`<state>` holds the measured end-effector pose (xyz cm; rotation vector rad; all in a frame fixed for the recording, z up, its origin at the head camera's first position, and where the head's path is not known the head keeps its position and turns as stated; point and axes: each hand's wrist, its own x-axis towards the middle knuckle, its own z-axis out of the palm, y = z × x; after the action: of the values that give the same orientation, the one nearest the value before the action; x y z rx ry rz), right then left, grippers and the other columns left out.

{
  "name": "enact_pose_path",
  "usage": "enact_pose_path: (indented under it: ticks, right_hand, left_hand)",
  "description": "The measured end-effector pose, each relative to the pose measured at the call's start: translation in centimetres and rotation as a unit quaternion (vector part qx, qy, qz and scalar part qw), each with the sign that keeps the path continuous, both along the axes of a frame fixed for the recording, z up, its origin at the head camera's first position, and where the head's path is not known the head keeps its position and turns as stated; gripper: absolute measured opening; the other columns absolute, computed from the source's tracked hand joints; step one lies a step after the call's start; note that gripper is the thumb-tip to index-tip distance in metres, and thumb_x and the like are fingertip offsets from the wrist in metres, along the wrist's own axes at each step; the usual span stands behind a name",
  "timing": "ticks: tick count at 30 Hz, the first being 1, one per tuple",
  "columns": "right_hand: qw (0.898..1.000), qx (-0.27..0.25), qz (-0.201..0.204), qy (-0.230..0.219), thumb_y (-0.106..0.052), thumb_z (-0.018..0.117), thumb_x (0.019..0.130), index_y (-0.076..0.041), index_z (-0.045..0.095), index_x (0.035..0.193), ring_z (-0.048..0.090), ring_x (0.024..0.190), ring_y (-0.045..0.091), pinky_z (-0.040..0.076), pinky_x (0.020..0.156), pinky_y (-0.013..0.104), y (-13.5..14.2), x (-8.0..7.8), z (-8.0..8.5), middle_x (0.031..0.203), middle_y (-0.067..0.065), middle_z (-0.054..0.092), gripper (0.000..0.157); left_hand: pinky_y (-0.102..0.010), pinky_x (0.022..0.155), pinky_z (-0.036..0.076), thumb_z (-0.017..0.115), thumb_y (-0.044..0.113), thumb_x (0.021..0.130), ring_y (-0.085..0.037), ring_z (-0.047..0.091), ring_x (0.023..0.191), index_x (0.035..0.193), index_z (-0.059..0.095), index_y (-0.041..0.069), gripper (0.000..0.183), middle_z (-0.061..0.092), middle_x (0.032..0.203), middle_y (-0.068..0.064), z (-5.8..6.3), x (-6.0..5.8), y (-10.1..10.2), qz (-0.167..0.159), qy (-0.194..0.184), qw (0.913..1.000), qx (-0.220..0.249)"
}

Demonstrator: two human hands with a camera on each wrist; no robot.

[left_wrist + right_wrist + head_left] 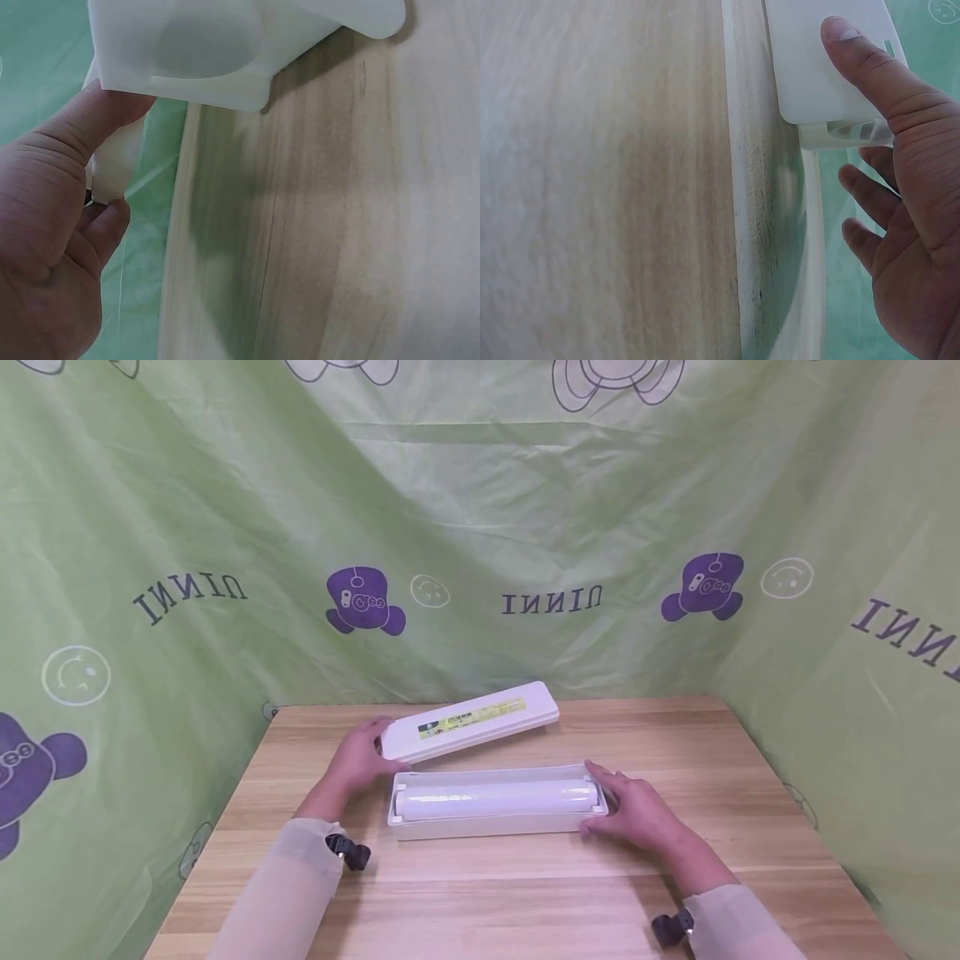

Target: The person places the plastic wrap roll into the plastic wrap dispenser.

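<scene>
A white lid (480,718) with a yellow-green label lies slantwise at the back of the table. My left hand (360,758) grips its left end, thumb on the near side. In the left wrist view, white plastic (116,161) shows between the thumb and fingers. In front of the lid sits an open white cling film box (495,827), with a roll of cling film (495,799) lying lengthwise inside. My right hand (637,810) holds the box's right end, thumb at the front and forefinger at the back corner. The other fingers (862,240) stand away from the box.
The wooden table (480,902) carries the box and lid. A green patterned curtain (480,527) hangs behind it and along both sides. Small black cameras (356,856) are strapped at both wrists.
</scene>
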<state>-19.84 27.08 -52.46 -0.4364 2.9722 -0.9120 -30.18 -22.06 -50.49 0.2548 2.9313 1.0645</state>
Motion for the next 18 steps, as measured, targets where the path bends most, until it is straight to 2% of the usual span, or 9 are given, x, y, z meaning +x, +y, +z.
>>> enact_pose_path:
  ticks: [11, 18]
  right_hand:
    - [1.0, -0.006, 0.002, 0.009, -0.062, 0.09, 0.067, -0.017, 0.042, 0.16, 0.048, 0.137, 0.05, 0.036, 0.116, 0.062, 0.1, -0.02, -0.03, 0.151, 0.021, 0.052, 0.113]
    - [1.0, -0.004, 0.007, 0.011, -0.06, 0.091, 0.068, -0.015, 0.043, 0.159, 0.049, 0.137, 0.049, 0.037, 0.116, 0.061, 0.06, -0.16, -0.05, 0.153, 0.017, 0.051, 0.112]
  left_hand:
    - [-0.06, 0.123, 0.026, 0.099, 0.034, 0.066, -0.045, 0.034, 0.148, 0.156, 0.044, 0.005, 0.11, 0.036, 0.164, -0.018, 0.57, 0.07, -0.34, 0.003, 0.005, 0.9999, 0.011]
    - [-0.06, 0.122, 0.029, 0.1, 0.032, 0.065, -0.044, 0.038, 0.146, 0.155, 0.046, 0.005, 0.109, 0.04, 0.161, -0.02, 0.83, -0.02, -0.76, 0.002, 0.016, 0.9998, 0.008]
